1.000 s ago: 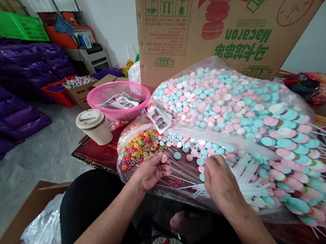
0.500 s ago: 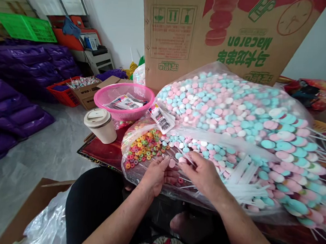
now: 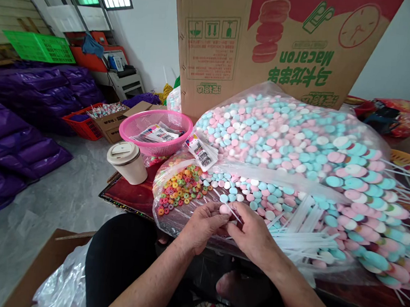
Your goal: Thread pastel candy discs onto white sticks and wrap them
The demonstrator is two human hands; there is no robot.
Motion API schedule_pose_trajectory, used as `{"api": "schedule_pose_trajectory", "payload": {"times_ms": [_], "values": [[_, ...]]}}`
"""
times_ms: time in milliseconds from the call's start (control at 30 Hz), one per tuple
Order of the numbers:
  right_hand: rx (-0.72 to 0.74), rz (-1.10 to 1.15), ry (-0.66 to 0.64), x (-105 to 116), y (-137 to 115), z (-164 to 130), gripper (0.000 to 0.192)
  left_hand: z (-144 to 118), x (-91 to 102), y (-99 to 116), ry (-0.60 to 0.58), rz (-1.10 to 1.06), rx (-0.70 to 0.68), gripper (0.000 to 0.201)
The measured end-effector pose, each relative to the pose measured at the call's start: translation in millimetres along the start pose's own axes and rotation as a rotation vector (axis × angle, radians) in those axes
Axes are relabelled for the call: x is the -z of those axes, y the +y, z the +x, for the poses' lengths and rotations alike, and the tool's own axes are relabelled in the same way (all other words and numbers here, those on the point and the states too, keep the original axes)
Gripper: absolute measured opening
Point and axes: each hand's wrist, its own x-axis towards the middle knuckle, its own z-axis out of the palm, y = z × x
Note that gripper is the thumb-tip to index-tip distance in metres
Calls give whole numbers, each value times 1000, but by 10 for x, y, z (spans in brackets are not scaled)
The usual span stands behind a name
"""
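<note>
Close together at the table's near edge, my two hands meet in front of the loose candies. My left hand (image 3: 204, 227) pinches a pink round candy (image 3: 225, 209) between thumb and fingers. A thin white stick (image 3: 234, 214) is in the closed fingers of my right hand (image 3: 252, 230), slanting across the pink candy; whether it pierces the candy I cannot tell. Just beyond lie loose pink, blue and white round candies (image 3: 259, 188) and a heap of colourful ring candies (image 3: 181, 187). Beside my right hand is a bundle of white sticks (image 3: 300, 234).
A large clear bag (image 3: 281, 131) of round candies leans against a cardboard box (image 3: 213, 45). Finished candy skewers (image 3: 364, 199) pile up on the right. Printed packets (image 3: 201, 152), a pink basket (image 3: 129, 126) and a lidded cup (image 3: 129, 166) stand at the left.
My hands have come together, bringing the stick to the pink candy. My right hand has moved down toward the left one. The view has shifted slightly.
</note>
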Motion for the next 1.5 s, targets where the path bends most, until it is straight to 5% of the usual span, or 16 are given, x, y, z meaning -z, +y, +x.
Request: {"api": "schedule_pose_trajectory", "payload": {"times_ms": [133, 233, 400, 533, 733, 933, 1200, 1500], "values": [[-72, 57, -68, 210, -10, -130, 36, 46, 60, 12, 70, -12, -24, 34], [-73, -96, -34, 216, 40, -232, 40, 64, 82, 12, 90, -7, -56, 31], [-151, -434, -219, 94, 17, -269, 52, 34, 49, 43, 96, 19, -52, 30], [-154, -509, -291, 76, -35, -227, 53, 21, 19, 38, 67, 41, -51, 36], [-126, -561, -176, 239, 1, -283, 50, 84, 31, -19, 148, 114, -59, 36], [-223, -706, -328, 230, -74, -317, 54, 135, 32, -94, 207, 219, -139, 24], [-304, -755, -413, 123, -201, -249, 53, 156, 132, -187, 327, 594, -344, 22], [-317, -768, -380, 36, -193, -254, 50, 61, 83, -198, 291, 858, -473, 24]]}}
